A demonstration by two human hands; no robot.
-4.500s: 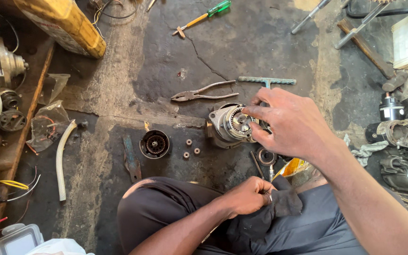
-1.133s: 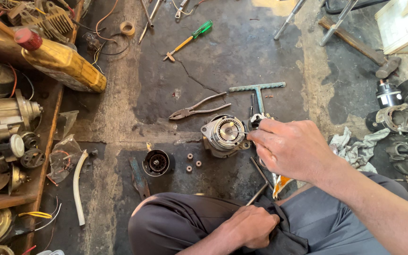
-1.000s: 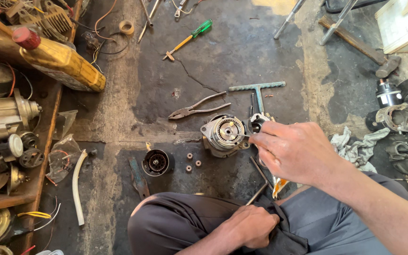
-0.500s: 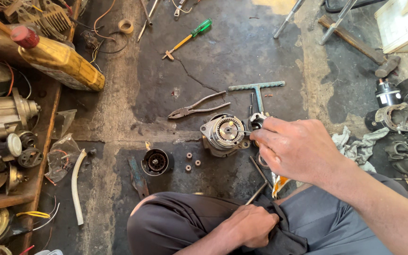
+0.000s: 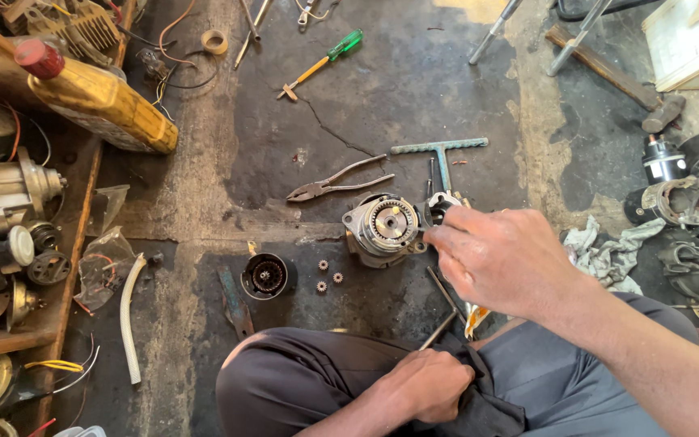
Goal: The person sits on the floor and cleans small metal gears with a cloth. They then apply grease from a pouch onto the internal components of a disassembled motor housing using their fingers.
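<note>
The motor housing [image 5: 383, 229] sat on the oily floor [image 5: 414, 89] before the person's knees; it looked heavy, rigid and greasy, best gripped around its body. The right hand [image 5: 505, 259] pinched its edge, fingers curled. The left hand [image 5: 421, 387] clutched dark cloth [image 5: 479, 405]. A black cup [image 5: 267, 275] nearby showed only inner teeth.

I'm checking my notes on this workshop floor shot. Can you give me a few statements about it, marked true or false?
1. The right hand touches the round metal housing. True.
2. The pliers are held in the left hand. False: they lie on the floor, and that hand grips dark cloth.
3. Three small gears lie beside the black cup-shaped part. True.
4. The green-handled screwdriver rests on the lap. False: it lies on the floor, far off.
</note>
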